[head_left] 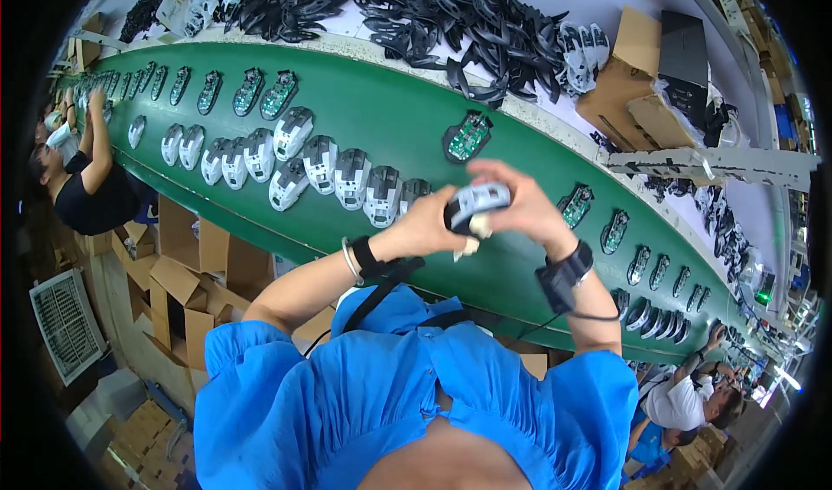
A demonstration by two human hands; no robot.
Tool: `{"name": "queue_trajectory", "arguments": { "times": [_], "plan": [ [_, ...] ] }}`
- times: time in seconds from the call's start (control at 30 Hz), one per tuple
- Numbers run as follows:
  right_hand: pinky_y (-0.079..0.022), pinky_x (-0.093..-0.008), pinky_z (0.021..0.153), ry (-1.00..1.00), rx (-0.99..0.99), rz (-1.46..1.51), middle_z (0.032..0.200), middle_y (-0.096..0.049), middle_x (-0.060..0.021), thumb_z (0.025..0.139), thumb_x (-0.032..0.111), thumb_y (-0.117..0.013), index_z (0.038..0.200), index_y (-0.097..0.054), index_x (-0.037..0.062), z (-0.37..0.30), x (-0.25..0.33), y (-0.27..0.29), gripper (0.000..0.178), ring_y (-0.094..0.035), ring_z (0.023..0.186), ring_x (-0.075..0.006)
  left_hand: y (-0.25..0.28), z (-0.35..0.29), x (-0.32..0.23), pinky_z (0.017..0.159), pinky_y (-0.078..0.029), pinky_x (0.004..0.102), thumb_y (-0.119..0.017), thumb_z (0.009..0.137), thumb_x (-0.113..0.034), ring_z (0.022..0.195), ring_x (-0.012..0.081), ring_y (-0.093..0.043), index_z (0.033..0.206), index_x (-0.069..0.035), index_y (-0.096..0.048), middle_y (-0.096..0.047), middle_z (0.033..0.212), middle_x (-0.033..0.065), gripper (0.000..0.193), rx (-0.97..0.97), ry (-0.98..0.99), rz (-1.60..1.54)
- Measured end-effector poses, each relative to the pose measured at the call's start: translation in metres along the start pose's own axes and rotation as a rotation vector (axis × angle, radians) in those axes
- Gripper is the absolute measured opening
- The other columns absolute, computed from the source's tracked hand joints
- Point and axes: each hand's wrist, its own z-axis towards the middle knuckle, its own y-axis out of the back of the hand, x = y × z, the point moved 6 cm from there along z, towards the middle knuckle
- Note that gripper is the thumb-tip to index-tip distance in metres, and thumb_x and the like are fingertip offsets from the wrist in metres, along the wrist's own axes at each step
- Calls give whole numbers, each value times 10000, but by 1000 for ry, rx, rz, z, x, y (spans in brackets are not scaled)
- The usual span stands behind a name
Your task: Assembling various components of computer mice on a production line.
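My left hand (pixel 423 225) and my right hand (pixel 530 207) meet over the green belt, both closed around one computer mouse (pixel 482 198) with a grey-white top and dark sides. Pale finger covers show on some fingertips, which partly hide the mouse's lower side. Just beyond my hands lies an open mouse base (pixel 468 136) with a bare green circuit board. Left of my hands, several assembled grey-and-white mice (pixel 351 178) sit in a slanting row; the closest one (pixel 414 194) is partly covered by my left hand.
More open mouse bases (pixel 277 94) line the belt (pixel 373 100) on both sides. Black plastic parts (pixel 459 22) are heaped along the far ledge, beside a cardboard box (pixel 624 83). A metal bar (pixel 711 166) juts in at right. A cable hangs from my right wrist strap (pixel 563 282). Co-workers sit at both ends.
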Motion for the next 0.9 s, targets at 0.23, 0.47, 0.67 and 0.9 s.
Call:
{"name": "queue_trajectory", "arguments": {
  "times": [0.23,0.47,0.67,0.9],
  "plan": [
    [-466,-287,780,-40,-74,-302,900,-595,-63,616,164,-813,1066,-672,60,-67,-78,-35,482,-572,838,-170,-65,-27,50,692,-488,357,-786,567,-284,752,260,-629,890,14,-574,-635,804,149,488,315,44,167],
    [-467,-329,829,8,-1558,-182,984,-590,-138,718,130,-764,1118,-579,-28,-175,-169,18,468,-578,935,-237,-39,-6,29,1091,-212,527,-786,659,-345,1356,423,-208,1433,-25,-240,-254,1446,248,999,-305,-293,725],
    [-335,-459,947,-236,-1655,-1019,1145,-530,-176,672,328,-795,1195,-529,15,-190,-173,21,665,-431,1112,-359,-3,-9,84,1102,-158,539,-748,696,-384,1365,402,-196,1387,6,-316,-323,1407,223,903,-484,-60,963],
    [-438,-380,913,495,-863,-729,1101,-607,-112,759,81,-686,1072,-629,63,64,-45,71,318,-545,1038,-308,6,-32,79,1100,-170,534,-744,701,-321,1361,419,-204,1378,-140,-395,-304,1419,231,783,-339,-161,958]
  ]
}}
